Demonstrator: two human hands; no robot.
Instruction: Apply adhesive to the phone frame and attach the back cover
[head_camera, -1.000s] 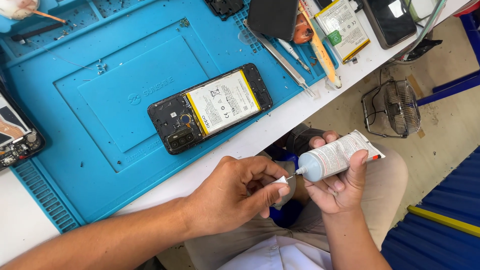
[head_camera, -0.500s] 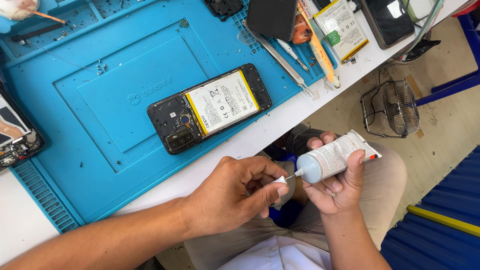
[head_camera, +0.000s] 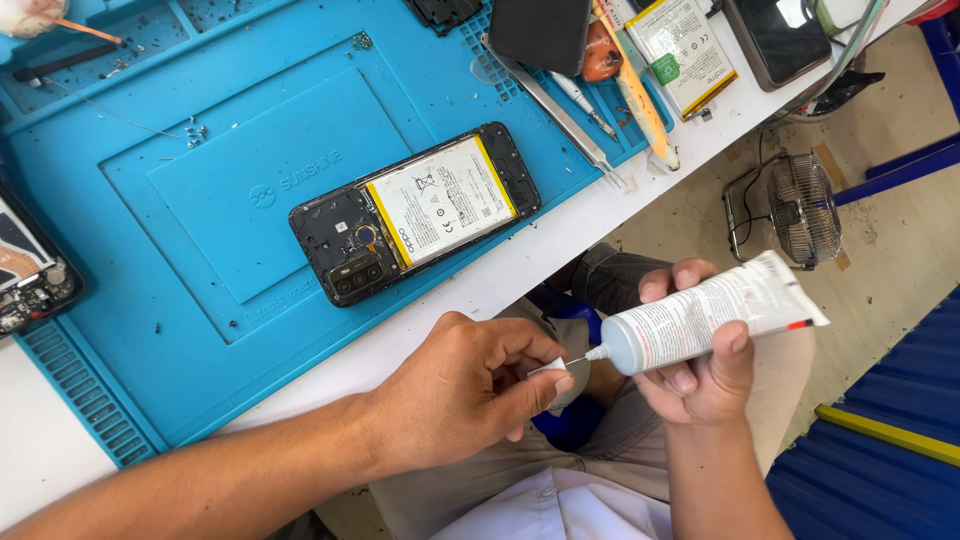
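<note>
Right hand (head_camera: 700, 370) grips a glue tube (head_camera: 700, 320) — left hand (head_camera: 470, 390) fingers pinch its small cap (head_camera: 552, 368) at the nozzle, beside the worktop (head_camera: 560, 250).

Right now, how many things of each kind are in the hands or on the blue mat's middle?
Glue tube, in right hand: 1
Cap, in left hand: 1
Opened phone on mat: 1
Total: 3

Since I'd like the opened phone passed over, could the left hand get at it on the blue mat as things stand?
Probably not at once: the left hand pinches a small white cap at the tube tip. Nothing lies between it and the phone.
</note>
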